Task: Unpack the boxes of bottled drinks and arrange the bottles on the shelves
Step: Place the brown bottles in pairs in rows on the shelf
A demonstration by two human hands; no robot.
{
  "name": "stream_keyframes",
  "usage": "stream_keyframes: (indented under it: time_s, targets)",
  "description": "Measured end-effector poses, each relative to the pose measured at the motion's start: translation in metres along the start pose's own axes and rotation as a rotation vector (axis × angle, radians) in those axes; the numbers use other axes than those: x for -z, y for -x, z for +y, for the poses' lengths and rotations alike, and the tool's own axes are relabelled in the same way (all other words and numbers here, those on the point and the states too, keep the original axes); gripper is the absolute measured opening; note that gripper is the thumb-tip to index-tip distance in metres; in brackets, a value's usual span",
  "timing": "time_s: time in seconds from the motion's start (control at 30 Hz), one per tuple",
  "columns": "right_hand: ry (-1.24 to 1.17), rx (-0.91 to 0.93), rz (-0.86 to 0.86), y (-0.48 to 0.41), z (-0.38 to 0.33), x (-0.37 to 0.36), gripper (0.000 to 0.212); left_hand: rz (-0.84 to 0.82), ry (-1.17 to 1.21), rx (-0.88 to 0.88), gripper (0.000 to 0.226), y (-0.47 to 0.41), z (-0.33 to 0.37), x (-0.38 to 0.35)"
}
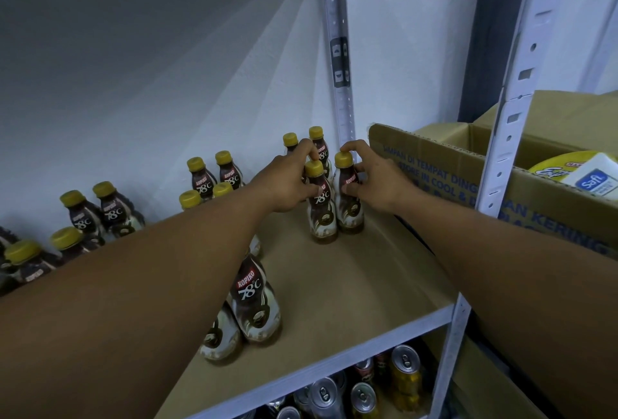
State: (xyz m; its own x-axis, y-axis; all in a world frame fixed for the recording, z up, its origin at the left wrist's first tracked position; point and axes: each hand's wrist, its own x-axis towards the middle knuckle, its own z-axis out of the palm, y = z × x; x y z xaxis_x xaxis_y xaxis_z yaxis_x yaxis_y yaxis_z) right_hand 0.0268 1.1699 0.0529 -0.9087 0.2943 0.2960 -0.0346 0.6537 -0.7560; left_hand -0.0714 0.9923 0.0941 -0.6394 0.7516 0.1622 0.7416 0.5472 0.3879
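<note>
L hand (pixel 288 182) grips L bottle (pixel 321 209), R hand (pixel 372 181) R bottle (pixel 349 208), upright on shelf (pixel 361 281)

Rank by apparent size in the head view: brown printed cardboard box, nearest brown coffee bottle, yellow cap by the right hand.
1. Brown printed cardboard box.
2. Nearest brown coffee bottle, though nearness enlarges it.
3. Yellow cap by the right hand.

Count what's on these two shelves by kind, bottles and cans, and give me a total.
Bottles: 14 countable, one in the left hand, one in the right hand; more cut off at the left edge.
Cans: at least 5, others hidden.
Total: at least 19.
</note>
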Motion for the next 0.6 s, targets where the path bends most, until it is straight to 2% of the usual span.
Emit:
stream_keyframes:
  time_s: [0.37, 0.6]
  targets:
    - [0.004, 0.012, 0.000, -0.0013, 0.0035, -0.0009, 0.060, 0.006, 0.003, -0.004, 0.046, -0.0007, -0.0008, -0.0012]
    - [0.005, 0.003, -0.023, -0.0016, 0.0044, 0.0002, 0.076, -0.044, -0.029, 0.009, 0.054, 0.0009, 0.0025, 0.0059]
